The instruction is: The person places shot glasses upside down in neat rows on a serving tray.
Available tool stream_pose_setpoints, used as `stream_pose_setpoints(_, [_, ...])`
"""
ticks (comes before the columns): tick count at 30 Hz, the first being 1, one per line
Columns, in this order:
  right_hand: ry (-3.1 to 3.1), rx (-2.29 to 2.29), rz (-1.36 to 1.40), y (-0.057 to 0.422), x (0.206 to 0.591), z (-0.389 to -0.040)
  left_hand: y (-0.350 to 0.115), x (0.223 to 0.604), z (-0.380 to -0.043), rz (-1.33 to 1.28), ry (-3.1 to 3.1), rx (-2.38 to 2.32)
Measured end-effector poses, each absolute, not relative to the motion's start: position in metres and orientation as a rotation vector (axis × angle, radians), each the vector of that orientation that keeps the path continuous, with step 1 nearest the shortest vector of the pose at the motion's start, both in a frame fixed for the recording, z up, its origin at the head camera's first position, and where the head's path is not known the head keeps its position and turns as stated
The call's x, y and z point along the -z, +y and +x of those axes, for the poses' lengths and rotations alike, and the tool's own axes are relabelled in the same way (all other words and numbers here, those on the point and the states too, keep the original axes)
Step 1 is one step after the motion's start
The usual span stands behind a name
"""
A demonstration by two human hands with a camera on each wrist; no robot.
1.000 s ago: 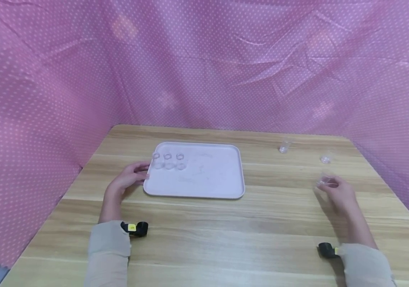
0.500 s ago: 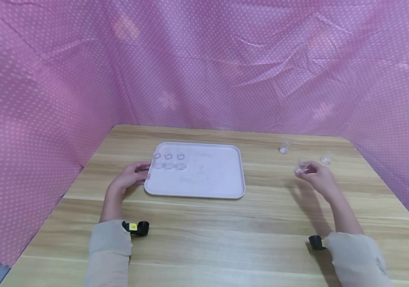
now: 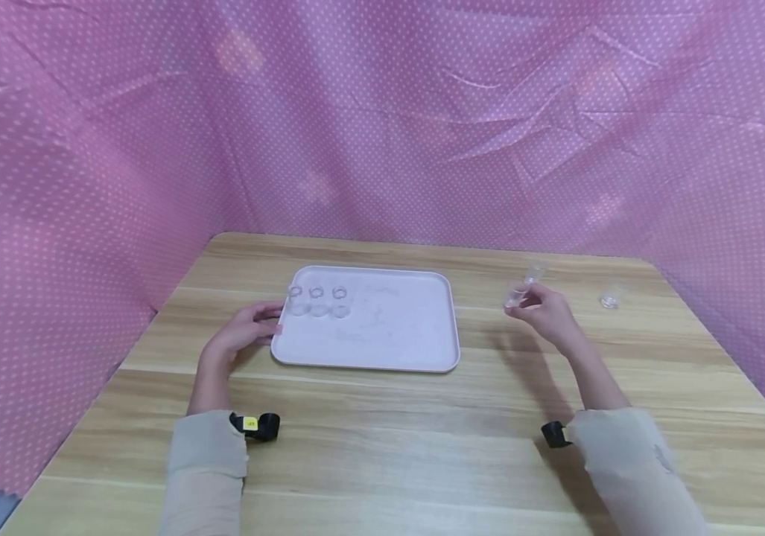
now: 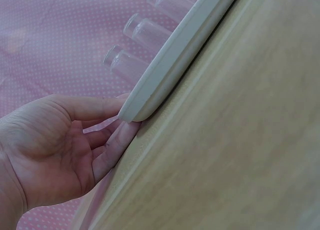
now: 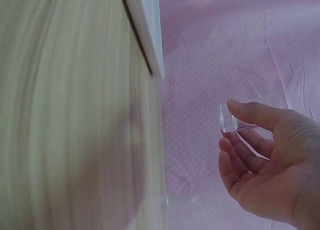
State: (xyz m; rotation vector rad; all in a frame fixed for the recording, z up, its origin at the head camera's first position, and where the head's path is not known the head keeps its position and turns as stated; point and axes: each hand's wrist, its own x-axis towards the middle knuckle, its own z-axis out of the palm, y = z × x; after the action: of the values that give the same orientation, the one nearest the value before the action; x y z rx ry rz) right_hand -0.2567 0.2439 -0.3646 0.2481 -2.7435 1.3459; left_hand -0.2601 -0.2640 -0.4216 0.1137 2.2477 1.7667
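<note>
My left hand [image 3: 243, 327] pinches the left edge of a white tray [image 3: 395, 327] between thumb and fingers, as the left wrist view also shows. Three clear shot glasses [image 3: 317, 298] stand in a row at the tray's back left, thick bases upward. To the right of the tray, my right hand [image 3: 548, 316] holds another clear shot glass [image 5: 229, 118] above the table, its thick base downward, pinched between thumb and fingers. Just behind it stands an upright shot glass [image 3: 534, 274], partly overlapped in the head view. One more shot glass [image 3: 610, 299] stands farther right.
The wooden table [image 3: 382, 447] carries everything here. A pink dotted cloth [image 3: 382, 134] hangs behind it and at both sides. Each sleeve cuff bears a small black camera [image 3: 555, 434].
My right hand has carried its shot glass leftward and a little toward the back, from near the rightmost glass to just in front of the rear one. My left hand stays at the tray's edge.
</note>
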Motion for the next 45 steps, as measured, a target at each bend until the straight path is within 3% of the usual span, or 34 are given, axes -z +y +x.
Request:
stream_pose_setpoints(22, [-2.761, -1.367, 0.382, 0.144, 0.367, -0.282, -0.265, 0.423, -0.259, 0.119, 2.266, -1.756])
stream_pose_setpoints(45, [-2.784, -1.378, 0.538, 0.082, 0.371, -0.303, -0.263, 0.420, -0.258, 0.094, 2.272, -1.748])
